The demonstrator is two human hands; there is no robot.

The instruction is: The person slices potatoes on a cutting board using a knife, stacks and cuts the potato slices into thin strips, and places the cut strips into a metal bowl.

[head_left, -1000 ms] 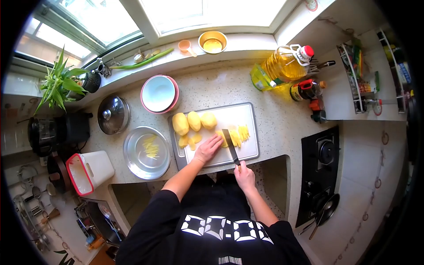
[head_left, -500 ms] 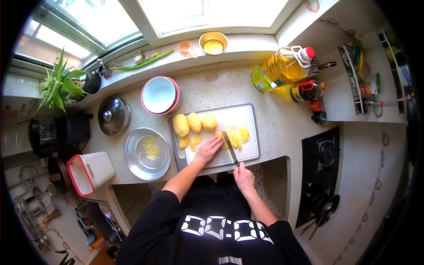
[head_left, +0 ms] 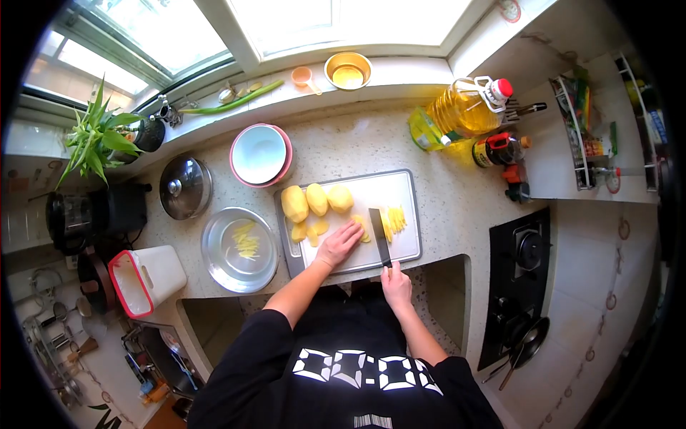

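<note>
On the cutting board (head_left: 404,182), my left hand (head_left: 339,247) lies with its fingers together, fingertips pressing on some potato slices (head_left: 363,230). My right hand (head_left: 396,284) is closed round the handle of a kitchen knife (head_left: 379,234). The dark blade stands between the slices and a pile of potato strips (head_left: 393,220). Three peeled whole potatoes (head_left: 317,199) sit along the far left part of the board, with a few cut potato pieces (head_left: 312,232) below them. Left of the board is a metal basin (head_left: 214,268) with potato strips in it.
Behind the board stand stacked bowls (head_left: 259,154); a pot lid (head_left: 184,187) lies farther left. An oil bottle (head_left: 468,107) and a soy sauce bottle (head_left: 496,149) are at the back right. A gas stove (head_left: 511,286) is to the right, a white bin (head_left: 153,275) to the left.
The knife has shifted slightly right, away from my left fingertips, and its blade is more upright in view. More of the slices shows now. My left hand has barely moved.
</note>
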